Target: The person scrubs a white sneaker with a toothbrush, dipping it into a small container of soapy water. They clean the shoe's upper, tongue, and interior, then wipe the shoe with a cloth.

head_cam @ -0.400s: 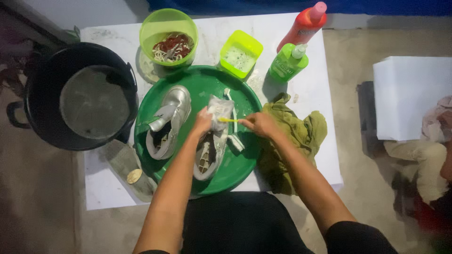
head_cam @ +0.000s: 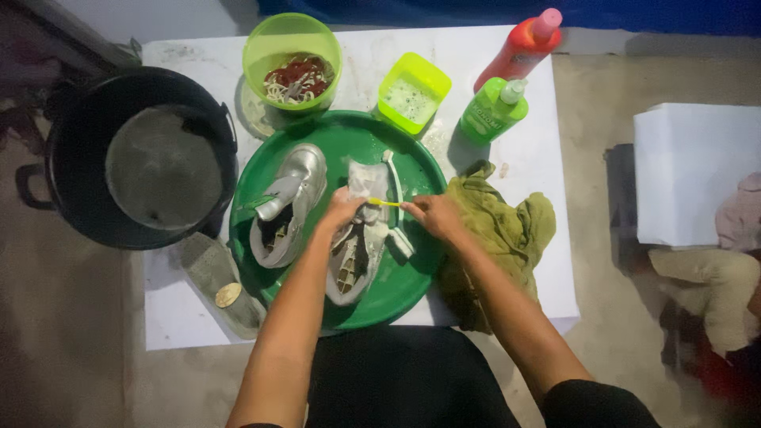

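From the head camera I look straight down on a white table point(head_cam: 507, 261) with a big round green basin point(head_cam: 412, 277) at the centre of the frame. My left hand point(head_cam: 342, 210) sits just left of centre, fingers curled closed on the upper part of a pale grey shoe point(head_cam: 353, 265) that lies in the basin, its toe pointing towards the bottom of the frame. My right hand point(head_cam: 432, 214) is just right of centre, fingers pinched shut around a yellow brush handle point(head_cam: 383, 203) that reaches left across to the shoe; I cannot tell how the bristles meet it. A second, silver-grey shoe point(head_cam: 289, 202) lies in the left half of the basin, tilted, apart from both hands.

A crumpled olive-green cloth point(head_cam: 507, 226) lies right of the basin, partly under my right forearm. At upper left of the frame stands a black bucket point(head_cam: 79, 214) with greyish water in it. Along the top sit a lime-green bowl point(head_cam: 292, 40) holding tangled laces, a small square lime tub point(head_cam: 414, 95), a green pump bottle point(head_cam: 491, 115) and a red bottle point(head_cam: 519, 51). At lower left, a shoe insole point(head_cam: 208, 265) lies on the table edge, beside the basin.
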